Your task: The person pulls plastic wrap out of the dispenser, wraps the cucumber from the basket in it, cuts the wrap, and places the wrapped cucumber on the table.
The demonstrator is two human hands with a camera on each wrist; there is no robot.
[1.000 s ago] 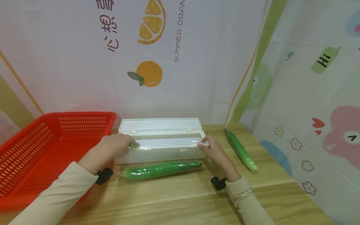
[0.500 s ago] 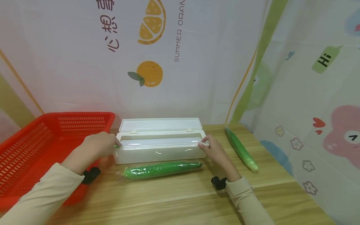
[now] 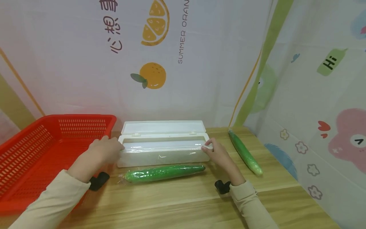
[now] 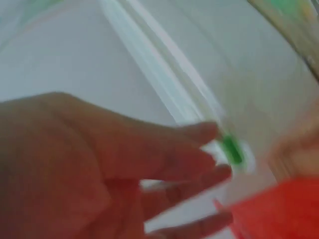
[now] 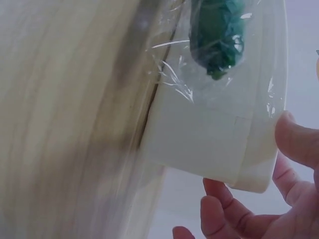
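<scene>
A white cling film dispenser [image 3: 163, 158] stands on the table with its lid raised and a film roll inside. Its right end is held by my right hand [image 3: 218, 154], thumb on top and fingers curled at the end face, as the right wrist view shows. At the left end is my left hand [image 3: 104, 152], its fingers loosely bent and holding nothing. Just past those fingertips, the blurred left wrist view shows a green slide cutter [image 4: 233, 150] on the dispenser's rail. A cucumber [image 3: 166, 173] with clear film around it lies along the dispenser's front.
A red plastic basket [image 3: 81, 116] stands to the left, close to my left forearm. Another cucumber [image 3: 245, 152] lies at the right on the wooden table [image 3: 177, 206]. A printed cloth [image 3: 217, 79] hangs behind the table.
My left hand has moved left along the rail to the dispenser's left end, then come off the green slide cutter. My right hand has stayed at the right end.
</scene>
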